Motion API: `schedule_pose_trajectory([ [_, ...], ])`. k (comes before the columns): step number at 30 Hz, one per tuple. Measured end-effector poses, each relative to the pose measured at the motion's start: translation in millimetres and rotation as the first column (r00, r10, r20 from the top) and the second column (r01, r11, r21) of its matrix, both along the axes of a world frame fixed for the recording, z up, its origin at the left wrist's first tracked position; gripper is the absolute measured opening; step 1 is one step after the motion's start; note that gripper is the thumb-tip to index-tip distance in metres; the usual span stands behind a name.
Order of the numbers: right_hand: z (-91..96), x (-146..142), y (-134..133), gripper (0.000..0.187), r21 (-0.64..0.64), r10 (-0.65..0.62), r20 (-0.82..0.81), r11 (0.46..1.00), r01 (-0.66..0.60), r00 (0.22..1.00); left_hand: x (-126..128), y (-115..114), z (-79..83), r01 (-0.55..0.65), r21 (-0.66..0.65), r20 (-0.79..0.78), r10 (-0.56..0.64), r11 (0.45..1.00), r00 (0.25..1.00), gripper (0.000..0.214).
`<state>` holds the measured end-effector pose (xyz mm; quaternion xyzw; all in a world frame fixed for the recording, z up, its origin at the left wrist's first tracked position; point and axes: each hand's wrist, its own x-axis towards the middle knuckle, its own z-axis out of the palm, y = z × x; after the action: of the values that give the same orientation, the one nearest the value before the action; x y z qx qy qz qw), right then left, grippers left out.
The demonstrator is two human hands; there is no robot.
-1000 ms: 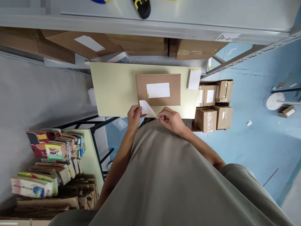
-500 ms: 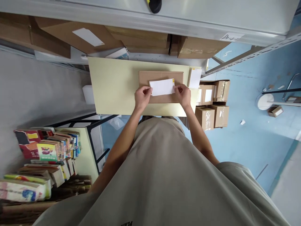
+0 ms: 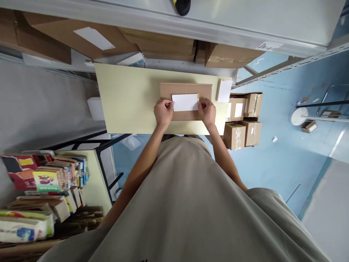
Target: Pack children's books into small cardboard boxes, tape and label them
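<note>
A flat brown cardboard parcel lies on a pale yellow table. A white label rests across the parcel's top face. My left hand pinches the label's left end, fingers curled closed. At the label's right end my right hand does the same, with a small yellow tab showing just above its fingers. Both hands sit low, against the parcel.
A white sheet lies at the table's right edge. Taped cardboard boxes are stacked on the blue floor to the right. Large cartons fill the shelf behind the table. A second table at lower left carries books.
A second ago my hands held a curled white label near my body. They moved forward over the parcel and have lowered the label flat onto its top.
</note>
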<state>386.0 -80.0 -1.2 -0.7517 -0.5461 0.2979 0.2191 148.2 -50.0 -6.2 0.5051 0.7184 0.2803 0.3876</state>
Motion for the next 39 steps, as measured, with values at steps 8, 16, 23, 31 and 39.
schedule_pose_trajectory([
  [8, 6.6, -9, 2, 0.019, -0.083, 0.003, 0.077, 0.997, 0.004, 0.997, 4, -1, 4.3, 0.005, -0.041, 0.01, -0.005, 0.999, 1.0, 0.018],
  [16, 7.2, -12, 11, 0.019, -0.201, -0.009, 0.188, 0.978, 0.047, 0.982, 5, 2, 9.1, 0.012, -0.053, -0.096, -0.018, 0.999, 0.995, 0.016],
  [23, 25.5, -21, 1, 0.052, -0.135, 0.199, 0.317, 0.977, -0.164, 0.927, 7, 5, 18.6, 0.072, -0.15, -0.18, -0.099, 0.986, 0.979, 0.013],
  [31, 12.9, -70, -48, 0.098, -0.159, 0.511, 0.248, 0.86, -0.486, 0.823, 8, 4, 14.8, 0.088, -0.122, -0.195, -0.111, 0.989, 0.974, 0.014],
  [39, -3.7, -62, -29, 0.096, -0.104, 0.419, 0.263, 0.908, -0.406, 0.869, 10, -1, 8.4, 0.083, -0.066, -0.161, -0.093, 0.994, 0.983, 0.012],
])
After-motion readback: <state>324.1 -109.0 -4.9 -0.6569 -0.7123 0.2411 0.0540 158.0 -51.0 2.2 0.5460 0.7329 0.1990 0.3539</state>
